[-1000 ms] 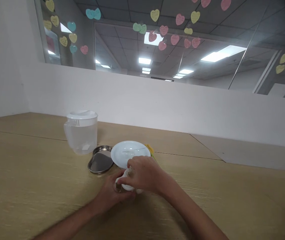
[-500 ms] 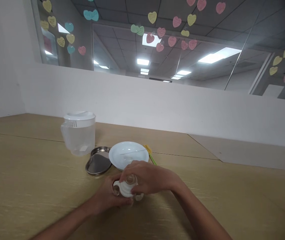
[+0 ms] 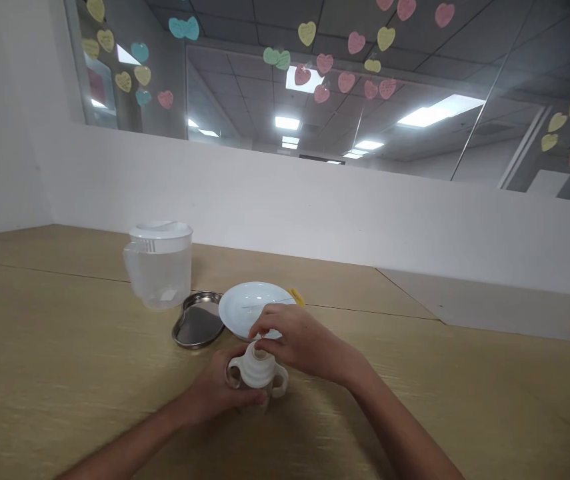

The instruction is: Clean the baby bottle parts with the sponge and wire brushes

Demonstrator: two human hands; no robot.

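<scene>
A baby bottle point(image 3: 257, 375) with a white collar and two side handles stands upright in front of me. My left hand point(image 3: 222, 387) is wrapped round it from the left, with the thumb across the front. Over its top, my right hand point(image 3: 289, 337) pinches the clear teat point(image 3: 259, 352) between thumb and forefinger. The fingertips partly hide the teat. Just behind lies a white bowl point(image 3: 237, 323), its right side partly covered by my right hand.
Left of the bowl sits a steel kidney dish point(image 3: 197, 327). A lidded clear plastic jug point(image 3: 162, 270) stands farther back on the wooden table point(image 3: 65, 320). A yellow brush head point(image 3: 297, 297) shows beyond the bowl. A white wall point(image 3: 289, 200) rises behind.
My right hand has moved from around the collar up to the teat's tip. More of the collar and right handle now shows. My left hand keeps its hold on the bottle.
</scene>
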